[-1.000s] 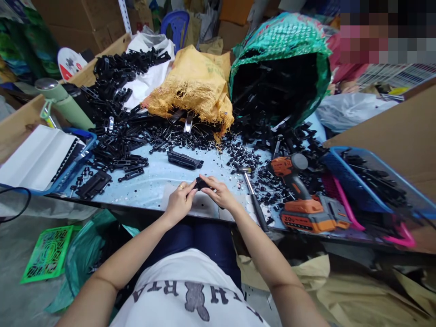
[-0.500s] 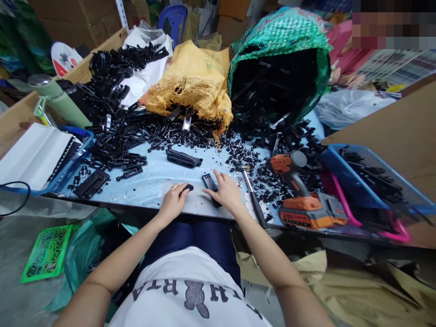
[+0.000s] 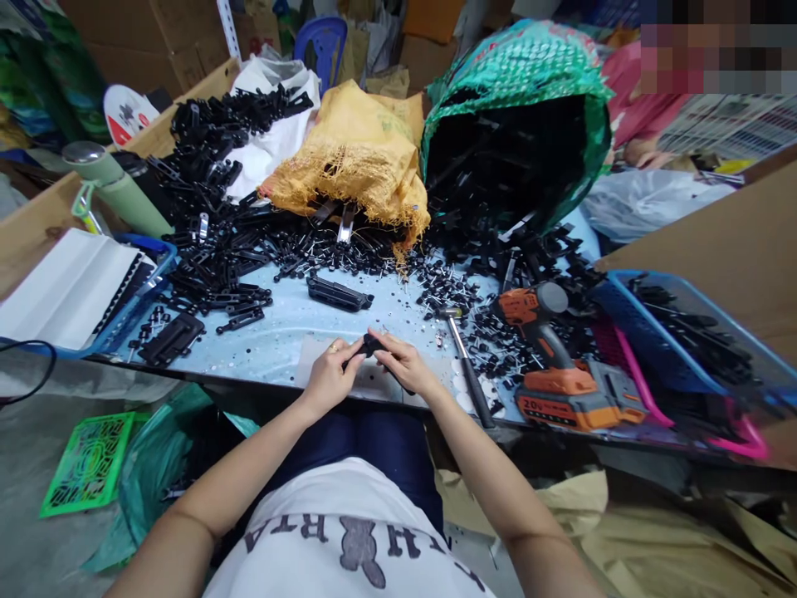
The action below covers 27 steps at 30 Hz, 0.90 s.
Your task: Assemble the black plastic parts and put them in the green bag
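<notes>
Left hand and right hand, two counted, are closed on one black part. Far: one green sack, one yellow sack. Near right: one power tool, one hammer. Black part, near centre, appears elongated and is partly covered by the hands.

The held part is straight-up black, same as the loose parts. Counter is light blue with paler streaks, drill is orange and dark grey. Got a yellow-orange sack, a green sack with paler flecks, a blue basket, a hot pink basket, navy pants and a white shirt with dark letters plus a bunny print.
</notes>
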Tool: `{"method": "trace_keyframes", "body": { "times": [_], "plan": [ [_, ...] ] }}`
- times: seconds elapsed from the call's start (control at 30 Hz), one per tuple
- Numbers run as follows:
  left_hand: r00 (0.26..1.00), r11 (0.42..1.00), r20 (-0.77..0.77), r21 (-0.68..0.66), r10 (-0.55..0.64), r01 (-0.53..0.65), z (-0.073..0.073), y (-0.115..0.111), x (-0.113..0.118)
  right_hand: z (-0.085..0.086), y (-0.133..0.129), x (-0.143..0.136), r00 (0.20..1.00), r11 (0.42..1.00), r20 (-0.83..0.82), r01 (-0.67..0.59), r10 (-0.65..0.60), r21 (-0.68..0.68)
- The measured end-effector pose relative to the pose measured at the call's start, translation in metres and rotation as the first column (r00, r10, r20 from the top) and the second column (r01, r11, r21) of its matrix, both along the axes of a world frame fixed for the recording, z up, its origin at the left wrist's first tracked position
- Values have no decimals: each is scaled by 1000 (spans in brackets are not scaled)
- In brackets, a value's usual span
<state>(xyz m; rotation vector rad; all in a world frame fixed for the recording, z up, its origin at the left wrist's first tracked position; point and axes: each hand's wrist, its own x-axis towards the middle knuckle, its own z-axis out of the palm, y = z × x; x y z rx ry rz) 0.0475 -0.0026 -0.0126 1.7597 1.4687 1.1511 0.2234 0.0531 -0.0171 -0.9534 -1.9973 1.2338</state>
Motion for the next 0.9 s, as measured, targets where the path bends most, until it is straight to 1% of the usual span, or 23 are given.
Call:
{"method": "trace_keyframes", "body": {
  "times": [0.03,0.1,0.2,0.23,0.27,0.3,0.37,0.4,0.43,0.47,0.53,0.57,0.6,0.63,0.67,0.7,0.73,0.77,0.8,0.83,0.87,0.9],
  "plan": [
    [1000,1000,-2,14,14,-14,0,-1,2,0,0,0,1000,999,24,-14,13,51],
    [996,995,33,50,82,-84,-2,-2,9,-1,-3,-6,1000,994,13,18,-19,105],
    [960,958,138,115,245,-261,-5,-2,20,-4,-13,-21,988,987,-86,134,-126,91],
    [946,943,167,142,277,-301,-5,-1,21,-5,-16,-25,982,983,-113,162,-152,83],
    [942,935,185,171,280,-312,-5,-1,21,-6,-19,-29,978,981,-127,175,-163,86],
    [948,935,190,201,256,-293,-5,0,19,-6,-21,-31,979,980,-128,170,-157,99],
    [972,951,170,237,159,-197,-5,2,12,-7,-22,-33,986,979,-107,144,-129,147],
    [980,959,157,236,121,-156,-6,3,8,-7,-21,-34,988,976,-94,134,-120,169],
    [983,964,147,223,110,-141,-8,5,6,-7,-18,-33,990,975,-81,125,-111,183],
    [982,967,139,200,130,-156,-11,7,5,-8,-15,-32,993,975,-62,111,-101,191],
    [971,966,104,125,216,-228,-18,8,6,-10,-1,-27,998,979,32,52,-60,197],
    [964,961,62,82,258,-263,-22,7,7,-10,10,-23,994,979,100,25,-46,201],
    [960,959,-2,49,281,-281,-25,7,8,-9,24,-16,984,977,167,25,-62,212],
    [958,962,-87,34,274,-272,-27,7,9,-8,42,-7,967,969,225,68,-122,236],
    [954,973,-191,35,232,-230,-28,7,8,-5,63,3,938,950,258,160,-232,269],
    [939,987,-304,47,160,-153,-28,8,6,-2,86,16,883,898,257,309,-394,313],
    [907,997,-415,59,69,-49,-27,11,4,3,112,30,776,796,242,484,-582,364],
    [858,996,-513,60,-23,63,-26,14,1,8,137,44,626,659,230,638,-745,399],
    [799,985,-593,50,-102,163,-24,18,-1,13,162,58,465,521,234,747,-853,413],
    [741,971,-652,34,-158,236,-21,22,-3,19,184,72,316,399,259,821,-913,408],
    [694,960,-695,18,-188,279,-19,26,-4,23,204,84,167,278,298,881,-940,382],
    [659,956,-726,8,-197,294,-17,29,-5,28,220,95,39,164,340,924,-940,346]
  ]
}}
